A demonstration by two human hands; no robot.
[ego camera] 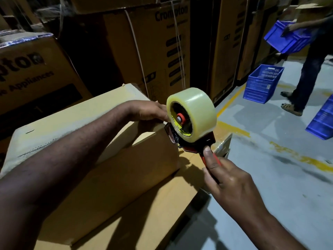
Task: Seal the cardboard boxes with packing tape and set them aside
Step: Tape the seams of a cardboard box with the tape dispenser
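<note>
One tape dispenser [195, 143] with one roll [197, 108], three blue crates [286, 39] [261, 84] [322, 121], one bystander [310, 69].

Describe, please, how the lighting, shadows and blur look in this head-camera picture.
Head view: dim overall, the stacked cartons behind murky; head view: the tape roll on the tape dispenser is brightest; head view: hard-edged shadows cross the cardboard box; head view: the carried blue crate is softly blurred.

Dead centre, the right hand [228, 177] grips the dispenser [193, 147], whose nose is at the box [90, 123] corner. At its 10 o'clock the left hand [147, 110] rests on the box top, fingers hidden. A crate [261, 83] stands at 2 o'clock.
</note>
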